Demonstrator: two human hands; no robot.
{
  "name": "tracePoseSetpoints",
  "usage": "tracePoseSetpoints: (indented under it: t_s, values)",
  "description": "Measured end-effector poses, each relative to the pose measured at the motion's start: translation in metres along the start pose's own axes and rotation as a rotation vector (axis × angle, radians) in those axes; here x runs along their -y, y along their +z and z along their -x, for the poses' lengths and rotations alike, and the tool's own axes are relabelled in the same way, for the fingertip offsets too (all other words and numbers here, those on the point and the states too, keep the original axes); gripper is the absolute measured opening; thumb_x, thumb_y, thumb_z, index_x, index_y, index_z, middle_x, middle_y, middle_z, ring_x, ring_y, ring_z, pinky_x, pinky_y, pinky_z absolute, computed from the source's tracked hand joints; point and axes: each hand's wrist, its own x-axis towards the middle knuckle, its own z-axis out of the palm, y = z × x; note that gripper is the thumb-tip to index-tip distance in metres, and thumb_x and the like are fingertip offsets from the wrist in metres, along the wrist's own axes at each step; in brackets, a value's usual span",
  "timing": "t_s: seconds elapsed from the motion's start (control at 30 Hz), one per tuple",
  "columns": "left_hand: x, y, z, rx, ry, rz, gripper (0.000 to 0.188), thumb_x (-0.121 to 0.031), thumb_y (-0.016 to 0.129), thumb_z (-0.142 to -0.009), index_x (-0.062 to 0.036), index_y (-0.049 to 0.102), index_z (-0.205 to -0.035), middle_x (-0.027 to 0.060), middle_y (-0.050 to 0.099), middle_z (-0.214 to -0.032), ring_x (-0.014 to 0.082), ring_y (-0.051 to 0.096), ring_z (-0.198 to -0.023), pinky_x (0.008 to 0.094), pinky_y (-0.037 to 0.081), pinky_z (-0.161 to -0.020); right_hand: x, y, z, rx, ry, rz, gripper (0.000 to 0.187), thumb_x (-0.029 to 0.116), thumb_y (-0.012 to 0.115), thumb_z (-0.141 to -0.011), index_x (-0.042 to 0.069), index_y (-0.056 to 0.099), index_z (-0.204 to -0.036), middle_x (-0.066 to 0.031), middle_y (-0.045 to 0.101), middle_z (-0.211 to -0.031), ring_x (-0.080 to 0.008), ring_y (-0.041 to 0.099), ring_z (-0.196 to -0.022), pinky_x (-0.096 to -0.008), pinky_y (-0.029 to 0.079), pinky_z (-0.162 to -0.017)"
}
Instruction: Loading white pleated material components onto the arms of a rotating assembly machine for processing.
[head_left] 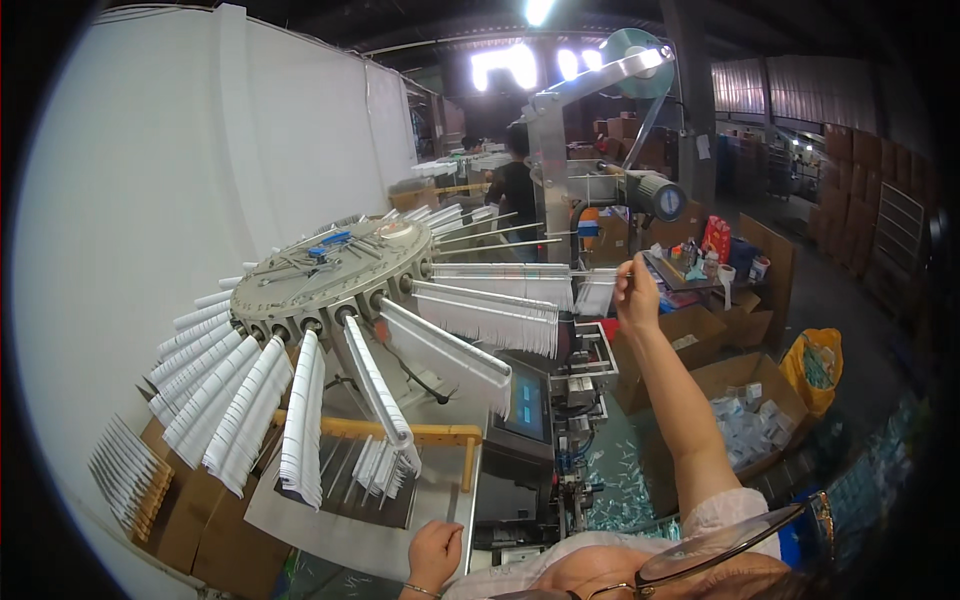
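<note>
My right hand [637, 292] is raised at arm's length, its fingers closed around the outer end of a thin rod. White sheet-like pieces [596, 291] hang from that rod beside my fingers, and a longer row [500, 284] hangs closer to the wheel. The rod points out from a round metal wheel [335, 262], whose other spokes carry similar white bundles [456, 318]. Low in front of me, my left hand [435, 555] is curled into a loose fist by the metal table's edge [466, 510]. Whatever its fingers may hold is hidden.
A control screen [528, 402] stands below the spokes. Above, a film reel [637, 62] sits on a metal arm. At right are an open carton of small clear packs [750, 425] and a yellow bag [812, 370]. A person in dark clothes [513, 180] stands behind the wheel.
</note>
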Motion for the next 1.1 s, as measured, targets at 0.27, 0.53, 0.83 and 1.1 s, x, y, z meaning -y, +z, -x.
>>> tracePoseSetpoints:
  t_s: [0.27, 0.53, 0.83, 1.1]
  values:
    - [0.0, -0.001, 0.001, 0.019, 0.021, -0.011, 0.005, -0.006, 0.055, -0.069, -0.0048, 0.06, -0.071, 0.0104, 0.053, -0.065, 0.028, 0.052, -0.061, 0.0352, 0.042, -0.055, 0.016, -0.014, 0.004, 0.032, -0.073, 0.082, 0.035, 0.034, 0.041, -0.088, 0.008, 0.049, -0.068, 0.0017, 0.041, -0.054, -0.0074, 0.036, -0.044, -0.0191, 0.029, -0.041]
    - [-0.001, -0.001, -0.001, -0.001, 0.022, -0.007, 0.005, -0.005, 0.055, -0.069, -0.0042, 0.059, -0.071, 0.0109, 0.052, -0.064, 0.0285, 0.052, -0.061, 0.0355, 0.041, -0.054, 0.014, -0.019, 0.005, -0.033, 0.02, 0.014, 0.033, 0.036, 0.043, -0.087, 0.009, 0.049, -0.07, 0.0024, 0.04, -0.053, -0.0063, 0.036, -0.044, -0.0174, 0.028, -0.039]
    - [-0.002, 0.001, 0.001, 0.016, 0.015, -0.04, 0.005, -0.005, 0.055, -0.069, -0.0047, 0.06, -0.071, 0.0104, 0.052, -0.064, 0.0278, 0.052, -0.06, 0.035, 0.041, -0.054, 0.061, -0.066, -0.005, -0.175, -0.04, -0.074, 0.032, 0.037, 0.046, -0.085, 0.009, 0.05, -0.069, 0.0031, 0.038, -0.053, -0.0069, 0.034, -0.042, -0.0184, 0.026, -0.036]
    - [-0.053, 0.01, -0.038, 0.124, 0.142, 0.043, 0.013, -0.007, 0.056, -0.069, -0.0056, 0.06, -0.081, 0.0099, 0.056, -0.074, 0.0279, 0.054, -0.071, 0.0358, 0.043, -0.064, 0.086, -0.158, 0.037, -0.365, -0.169, -0.119, 0.035, 0.032, 0.043, -0.087, 0.014, 0.038, -0.058, 0.0045, 0.031, -0.051, -0.0056, 0.026, -0.041, -0.0193, 0.019, -0.036]
